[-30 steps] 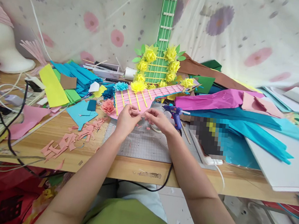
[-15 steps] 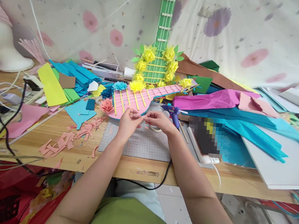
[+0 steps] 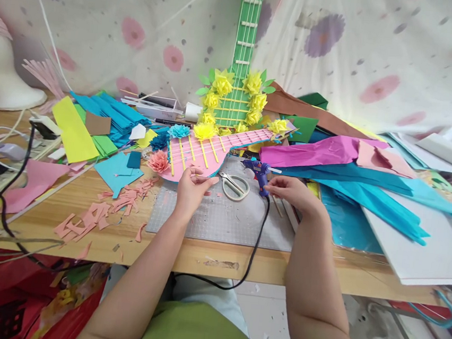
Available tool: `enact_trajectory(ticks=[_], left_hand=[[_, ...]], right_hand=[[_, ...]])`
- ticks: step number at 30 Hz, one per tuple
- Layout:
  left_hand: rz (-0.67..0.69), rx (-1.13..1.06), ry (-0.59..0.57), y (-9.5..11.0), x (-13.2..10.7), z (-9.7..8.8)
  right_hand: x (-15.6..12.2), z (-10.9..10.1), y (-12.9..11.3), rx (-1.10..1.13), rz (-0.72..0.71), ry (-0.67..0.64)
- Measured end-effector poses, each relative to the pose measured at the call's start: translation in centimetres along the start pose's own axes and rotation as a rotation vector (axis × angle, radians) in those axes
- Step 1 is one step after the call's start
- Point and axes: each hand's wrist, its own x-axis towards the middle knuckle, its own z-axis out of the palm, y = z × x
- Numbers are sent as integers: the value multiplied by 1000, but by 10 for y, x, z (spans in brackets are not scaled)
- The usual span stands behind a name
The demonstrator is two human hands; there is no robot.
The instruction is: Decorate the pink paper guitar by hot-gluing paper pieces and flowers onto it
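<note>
At the wooden surface (image 3: pixel 186 252), held bunched right hand (image 3: pixel 291 190), the nearer, at the down-right-slanting grip (image 3: pixel 262 185) of the glue gun (image 3: pixel 260 167), centre-right of frame; couldn't tell if gripping; pinched pink scrap (image 3: pixel 207 193) in left hand (image 3: pixel 191 186).

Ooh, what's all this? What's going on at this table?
A person's right hand is at the handle of a purple glue gun; whether it grips is unclear. The left hand, fingers bent, is by the near edge of a pink guitar shape; anything it holds is too small to make out. Scissors lie on the grey mat.
</note>
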Motion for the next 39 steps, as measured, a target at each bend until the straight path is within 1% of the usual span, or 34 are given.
enact_trajectory(ticks=[2,3,4,5,7,8,11,13,16,17,19,21,22,23,24,26,28,30,31,33,36,39], left_hand=[[-1,1,8,-1,-1,1],[0,2,11,-1,-1,2],[1,3,13,-1,-2,2],[3,2,15,-1,-2,2],[4,-1,24,0,-3,1],[3,-1,29,1,-4,1],[-1,-4,44,3,-5,-2],[-5,-3,53,4,-6,-3],[2,-1,72,3,-4,-5],[13,-4,82,3,-3,-6],[34,-7,99,2,-1,-7],[49,-10,105,0,1,-8],[53,-13,104,0,1,-9],[57,-16,103,-1,2,-9],[62,-19,102,-1,2,-9],[77,-19,106,-1,2,-10],[97,-1,111,0,2,-11],[114,33,119,1,2,-12],[121,52,124,2,2,-14],[130,74,134,3,3,-16],[137,74,147,5,4,-18],[138,83,151,6,5,-18]], right_hand=[[5,0,5,-134,68,263],[10,4,6,-169,74,366],[17,9,7,-180,56,430],[23,16,8,-172,16,449],[36,32,9,-148,-54,410],[41,40,9,-145,-43,396],[51,57,11,-149,76,450],[52,63,12,-134,138,466],[52,67,16,-91,170,467],[52,66,17,-60,163,496],[52,64,18,76,116,612],[50,61,15,287,22,734],[47,60,13,392,-39,764],[44,58,10,480,-97,757],[41,58,7,541,-142,704],[32,61,-1,584,-188,499],[25,68,-7,548,-195,267],[21,77,-12,495,-196,119],[20,82,-13,478,-193,80],[21,89,-15,468,-184,42],[23,95,-15,467,-189,17],[25,96,-14,467,-191,11]])
